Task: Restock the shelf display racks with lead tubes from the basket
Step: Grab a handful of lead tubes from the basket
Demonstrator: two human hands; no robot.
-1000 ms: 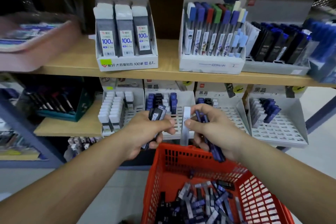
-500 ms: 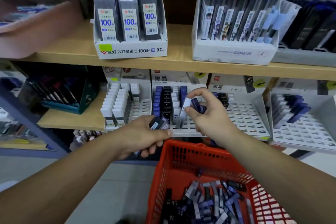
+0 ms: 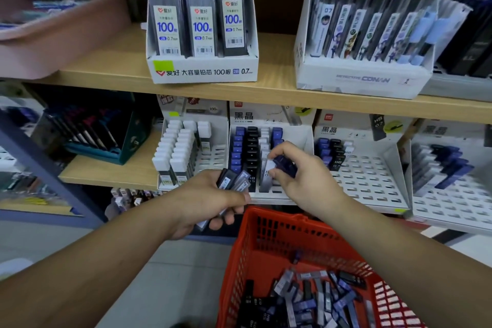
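Your left hand (image 3: pixel 207 202) grips bunch of tubes (image 3: pixel 234 180), at 9 o'clock from middle rack (image 3: pixel 269 196). Middle rack: four rows part full. Your right hand (image 3: pixel 300 176) pinches white tube (image 3: pixel 267 172) at third row, blue tube (image 3: pixel 286 165) held too. Right rack (image 3: pixel 372 181) at 3 o'clock: few tubes, many bare holes. Basket (image 3: pixel 266 242) at 6 o'clock: big pile (image 3: pixel 306 298) left. Job looks far from done.

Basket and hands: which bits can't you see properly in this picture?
Head view:
red basket: bottom edge cuts it off; tubes inside uncountable.
tubes in the left hand: fingers cover most; count unclear.
blue tube in the right hand: blurred, label unreadable.
middle rack: right hand hides some slots.
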